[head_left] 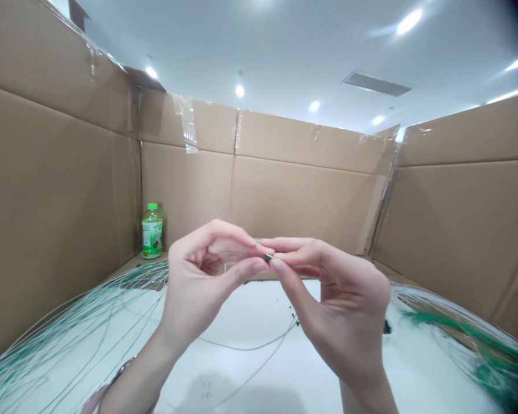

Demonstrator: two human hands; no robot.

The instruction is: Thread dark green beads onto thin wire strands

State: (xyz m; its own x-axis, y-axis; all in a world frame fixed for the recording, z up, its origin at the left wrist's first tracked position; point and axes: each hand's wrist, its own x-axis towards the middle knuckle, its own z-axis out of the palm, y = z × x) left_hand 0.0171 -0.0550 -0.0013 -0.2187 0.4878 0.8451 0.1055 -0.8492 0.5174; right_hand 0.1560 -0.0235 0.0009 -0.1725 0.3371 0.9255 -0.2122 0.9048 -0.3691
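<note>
My left hand (pixel 207 276) and my right hand (pixel 334 299) meet fingertip to fingertip above the white tabletop (pixel 242 310). Between the pinched thumbs and forefingers is a small dark piece with a shiny edge (pixel 268 257), mostly covered by the fingers. Both hands appear to grip it, one from each side. Below them a thin grey wire (pixel 250 348) curves over the tabletop and runs up toward my right hand; whether it joins the small piece is hidden. Several tiny black bits (pixel 292 315) lie near my right thumb.
Many green and white wires (pixel 90 310) spread along the left side. Another tangled green bundle (pixel 479 345) lies at the right. A green-capped bottle (pixel 152 231) stands at the back left. Cardboard walls (pixel 306 190) enclose the table. Small black parts (pixel 387 327) sit beside my right wrist.
</note>
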